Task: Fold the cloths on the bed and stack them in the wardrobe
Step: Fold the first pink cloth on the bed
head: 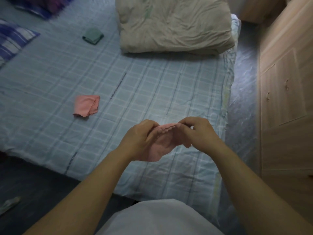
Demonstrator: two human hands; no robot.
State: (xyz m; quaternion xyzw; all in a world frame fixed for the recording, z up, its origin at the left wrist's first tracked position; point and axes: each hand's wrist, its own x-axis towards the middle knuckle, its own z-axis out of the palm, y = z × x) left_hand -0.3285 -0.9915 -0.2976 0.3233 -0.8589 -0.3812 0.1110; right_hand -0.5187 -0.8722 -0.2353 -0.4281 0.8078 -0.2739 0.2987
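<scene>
Pinched along its scalloped top edge, a pink cloth (160, 145) is held above the near part of the bed (152, 85) by both hands. The left hand (140, 138) is closed on the cloth's left side, the right hand (198, 133) on its right. A second pink cloth (86, 106), loosely folded, lies on the checked sheet to the left, and a green folded cloth (93, 36) further back. The wardrobe (286, 92) is seen at the right with its doors closed.
</scene>
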